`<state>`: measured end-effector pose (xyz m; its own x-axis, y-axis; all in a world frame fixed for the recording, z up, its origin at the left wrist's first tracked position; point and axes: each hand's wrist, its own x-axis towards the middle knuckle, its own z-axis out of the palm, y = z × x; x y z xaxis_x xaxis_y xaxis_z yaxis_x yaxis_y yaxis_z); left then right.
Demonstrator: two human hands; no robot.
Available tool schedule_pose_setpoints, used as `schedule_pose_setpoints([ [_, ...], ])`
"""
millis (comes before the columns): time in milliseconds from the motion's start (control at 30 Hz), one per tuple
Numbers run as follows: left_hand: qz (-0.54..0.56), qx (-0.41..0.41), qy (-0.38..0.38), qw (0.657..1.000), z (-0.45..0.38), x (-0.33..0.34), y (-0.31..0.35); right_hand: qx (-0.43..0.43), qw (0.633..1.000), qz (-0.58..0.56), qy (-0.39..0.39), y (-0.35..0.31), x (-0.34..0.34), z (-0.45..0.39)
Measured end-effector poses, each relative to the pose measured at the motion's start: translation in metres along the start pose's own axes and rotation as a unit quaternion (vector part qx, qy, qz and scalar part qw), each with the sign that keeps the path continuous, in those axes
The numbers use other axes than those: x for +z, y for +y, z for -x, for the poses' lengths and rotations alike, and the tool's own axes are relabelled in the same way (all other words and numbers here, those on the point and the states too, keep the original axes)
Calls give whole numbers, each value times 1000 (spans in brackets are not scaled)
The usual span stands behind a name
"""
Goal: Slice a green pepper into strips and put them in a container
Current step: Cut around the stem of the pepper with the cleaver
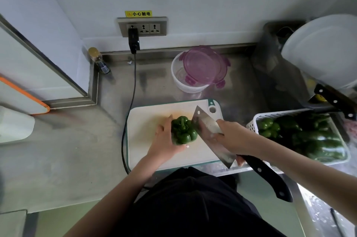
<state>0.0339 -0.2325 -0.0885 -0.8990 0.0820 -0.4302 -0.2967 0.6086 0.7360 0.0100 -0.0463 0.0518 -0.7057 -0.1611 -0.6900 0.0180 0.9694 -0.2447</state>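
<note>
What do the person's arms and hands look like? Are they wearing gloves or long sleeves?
No gloves and no long sleeves. Both forearms are bare all the way to the picture's edge, and the left hand and right hand are bare too. I can see no watch, bracelet or ring, though the picture is a little blurry. The only clothing in view is dark, almost black, on the body below the arms.

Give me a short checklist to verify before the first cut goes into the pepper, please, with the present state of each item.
1. Green pepper lies on the cutting board: ok.
2. Left hand holds the pepper steady: ok.
3. Right hand grips the cleaver: ok.
4. Left fingertips clear of the blade: cannot tell.
5. Container open: not ok, the purple lid partly covers it.
</note>
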Motion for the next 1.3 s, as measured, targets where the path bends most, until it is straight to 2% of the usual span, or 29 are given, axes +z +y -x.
schedule_pose_setpoints([
  [300, 32, 32, -2, 999, -10, -2, -3, -1, 1000, 15, 3, -16, -4, -5],
  [500, 64, 22, 27, 997, -13, 5, 0, -25, 993, 114, 1, -27, -9, -10],
  [767, 74, 7, 52, 996, -14, 9, 0, -47, 993, 109, -7, -29, -10, -25],
  [1000, 75, 7, 48, 996, -15, 6, -1, -61, 990, 118, -44, -30, -18, -40],
  [1300, 74, 22, 53, 996, -15, 8, -3, -48, 991, 99, -73, -24, -22, -49],
])
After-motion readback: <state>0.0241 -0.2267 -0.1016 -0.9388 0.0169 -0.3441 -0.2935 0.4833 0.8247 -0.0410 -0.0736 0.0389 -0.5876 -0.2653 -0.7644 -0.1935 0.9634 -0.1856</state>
